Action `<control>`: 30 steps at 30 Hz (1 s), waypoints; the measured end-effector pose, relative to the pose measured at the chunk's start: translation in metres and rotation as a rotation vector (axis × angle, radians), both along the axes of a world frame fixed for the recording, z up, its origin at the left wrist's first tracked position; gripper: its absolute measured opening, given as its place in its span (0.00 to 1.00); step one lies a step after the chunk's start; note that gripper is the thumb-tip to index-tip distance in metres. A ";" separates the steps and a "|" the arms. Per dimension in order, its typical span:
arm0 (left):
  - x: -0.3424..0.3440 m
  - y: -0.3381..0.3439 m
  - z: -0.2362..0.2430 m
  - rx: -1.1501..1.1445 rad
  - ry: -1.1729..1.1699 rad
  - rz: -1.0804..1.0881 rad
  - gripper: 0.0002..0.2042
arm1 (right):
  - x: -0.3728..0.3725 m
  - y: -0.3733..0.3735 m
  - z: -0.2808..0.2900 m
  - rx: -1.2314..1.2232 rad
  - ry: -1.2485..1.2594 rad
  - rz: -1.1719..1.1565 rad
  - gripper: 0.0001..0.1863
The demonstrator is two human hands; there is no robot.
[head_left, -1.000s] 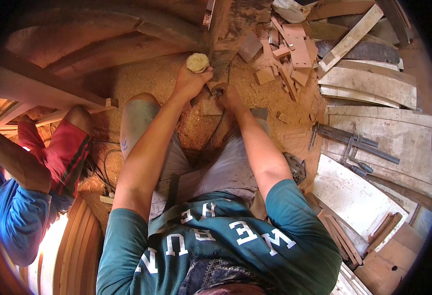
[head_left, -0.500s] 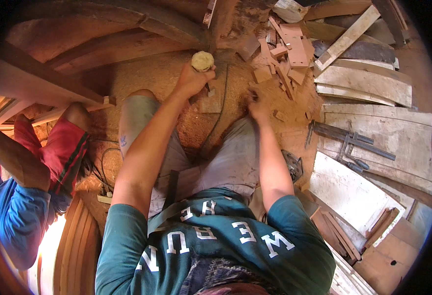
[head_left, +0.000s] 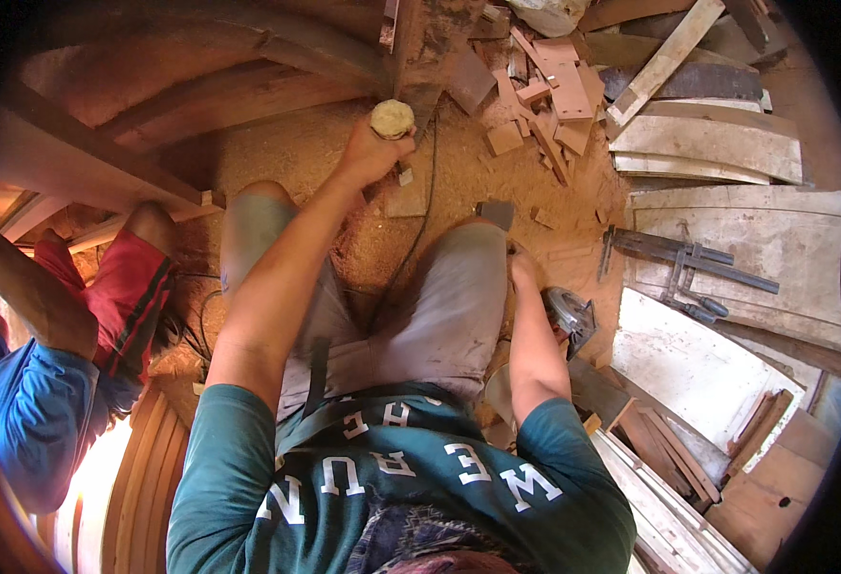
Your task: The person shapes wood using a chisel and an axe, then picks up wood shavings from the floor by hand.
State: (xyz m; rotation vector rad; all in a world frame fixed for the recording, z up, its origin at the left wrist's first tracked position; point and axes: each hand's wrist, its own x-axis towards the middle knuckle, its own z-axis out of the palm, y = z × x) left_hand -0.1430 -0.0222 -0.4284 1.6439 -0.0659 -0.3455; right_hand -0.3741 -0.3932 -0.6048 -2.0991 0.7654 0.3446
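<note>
My left hand point(head_left: 374, 153) is closed around a tool with a round, pale wooden top point(head_left: 393, 119); its lower part is hidden under the hand. Just below that hand, a small pale wood piece point(head_left: 406, 176) shows above a flat square wood block point(head_left: 407, 199) on the dusty ground. My right hand point(head_left: 522, 266) is low beside my right thigh, its fingers mostly hidden by the leg. Beyond my right knee lies a dark grey flat piece point(head_left: 495, 213). A circular saw point(head_left: 570, 318) sits close to my right forearm.
Wood offcuts point(head_left: 564, 91) are heaped at the far right. Clamps point(head_left: 693, 263) rest on boards point(head_left: 755, 230) at the right. A dark cable point(head_left: 418, 244) runs between my legs. A person in red shorts point(head_left: 138, 287) sits at the left beside large timber beams point(head_left: 86, 153).
My right hand has drawn back from in front of my right knee to beside my thigh, uncovering the dark grey piece. My left hand still grips the tool in nearly the same place.
</note>
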 end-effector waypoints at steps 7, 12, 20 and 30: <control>-0.003 -0.006 0.004 0.013 -0.030 -0.019 0.14 | 0.004 0.040 -0.014 -0.189 0.168 0.099 0.23; -0.005 -0.007 0.015 -0.003 -0.016 -0.021 0.13 | 0.000 0.048 -0.019 -0.176 0.195 0.167 0.24; -0.005 -0.006 -0.007 0.022 -0.017 -0.085 0.16 | -0.012 -0.023 0.018 -0.129 0.055 0.079 0.26; -0.014 -0.004 0.001 -0.056 -0.100 -0.149 0.21 | 0.010 0.106 0.265 0.199 -0.398 -0.114 0.18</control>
